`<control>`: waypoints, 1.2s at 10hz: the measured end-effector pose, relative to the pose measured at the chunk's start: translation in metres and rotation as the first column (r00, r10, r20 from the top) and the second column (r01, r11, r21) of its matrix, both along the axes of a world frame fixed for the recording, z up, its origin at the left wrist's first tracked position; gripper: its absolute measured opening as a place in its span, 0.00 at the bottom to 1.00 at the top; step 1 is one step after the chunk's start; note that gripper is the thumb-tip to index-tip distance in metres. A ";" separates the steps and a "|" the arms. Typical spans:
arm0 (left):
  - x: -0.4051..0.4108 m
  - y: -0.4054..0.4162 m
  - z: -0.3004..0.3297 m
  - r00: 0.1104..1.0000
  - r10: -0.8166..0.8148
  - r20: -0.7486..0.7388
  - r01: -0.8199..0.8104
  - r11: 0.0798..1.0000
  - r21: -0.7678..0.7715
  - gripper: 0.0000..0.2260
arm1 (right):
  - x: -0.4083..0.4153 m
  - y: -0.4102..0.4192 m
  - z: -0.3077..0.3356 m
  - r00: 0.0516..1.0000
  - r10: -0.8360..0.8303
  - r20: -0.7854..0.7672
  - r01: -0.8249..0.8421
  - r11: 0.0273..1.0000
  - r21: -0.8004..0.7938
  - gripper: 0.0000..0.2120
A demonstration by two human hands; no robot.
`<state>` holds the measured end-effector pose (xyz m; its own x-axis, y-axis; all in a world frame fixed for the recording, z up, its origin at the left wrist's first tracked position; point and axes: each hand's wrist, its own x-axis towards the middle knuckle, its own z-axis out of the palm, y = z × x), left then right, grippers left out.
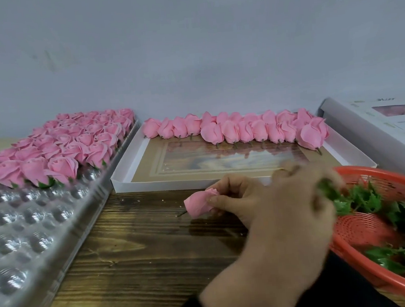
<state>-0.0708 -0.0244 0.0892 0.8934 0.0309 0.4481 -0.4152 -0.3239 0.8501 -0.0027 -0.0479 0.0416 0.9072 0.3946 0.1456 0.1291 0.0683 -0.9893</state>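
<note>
My left hand [235,199] holds a pink rose head [197,204] just above the wooden table, thumb pressed on its petals; a short stem pokes out to the lower left. Crossing in front of it, my right hand [298,208] is blurred and reaches over the rim of the red basket [359,227], pinching a green leaf piece [327,189]. More green leaf pieces [400,211] lie in the basket. A row of pink rose heads with stems [243,129] lies along the far side of a shallow white box [159,182].
On the left, a clear plastic dimpled tray [26,234] carries several rows of pink roses with green bases [72,143] at its far end. A white carton lid [380,131] lies at far right. A grey wall stands behind. Dark wooden tabletop [137,253] shows in front.
</note>
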 end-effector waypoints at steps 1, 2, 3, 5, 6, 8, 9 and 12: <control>-0.006 0.040 0.005 0.991 -0.050 -0.123 0.009 0.950 -0.313 0.18 | 0.001 0.001 -0.003 0.998 0.065 -0.011 -0.064 0.995 0.072 0.14; -0.005 0.085 -0.007 0.967 0.158 -0.199 -0.243 0.806 -0.539 0.16 | 0.001 -0.001 -0.006 0.998 0.064 -0.026 -0.061 0.994 0.090 0.06; 0.002 0.110 -0.026 0.917 0.252 -0.310 -0.395 0.693 -0.604 0.12 | 0.000 -0.001 -0.004 0.999 0.038 -0.025 -0.036 0.996 0.087 0.07; 0.015 0.121 -0.043 0.919 0.208 -0.333 -0.376 0.715 -0.589 0.11 | 0.001 -0.002 -0.004 0.999 0.011 -0.038 -0.007 0.995 0.095 0.07; 0.018 0.122 -0.047 0.911 0.120 -0.394 -0.361 0.693 -0.624 0.06 | 0.002 -0.003 -0.006 0.997 -0.058 -0.047 0.062 0.993 0.104 0.06; 0.025 0.123 -0.044 0.880 0.010 -0.475 -0.409 0.528 -0.745 0.12 | -0.010 -0.008 -0.002 0.986 -0.156 -0.055 0.165 0.961 0.222 0.07; 0.024 0.123 -0.043 0.903 -0.117 -0.414 -0.310 0.490 -0.815 0.14 | -0.021 -0.007 0.000 0.986 -0.157 -0.054 0.166 0.933 0.320 0.05; 0.023 0.120 -0.046 0.888 -0.270 -0.373 -0.225 0.453 -0.863 0.13 | -0.030 0.002 0.007 0.948 -0.271 0.168 0.240 0.953 0.183 0.08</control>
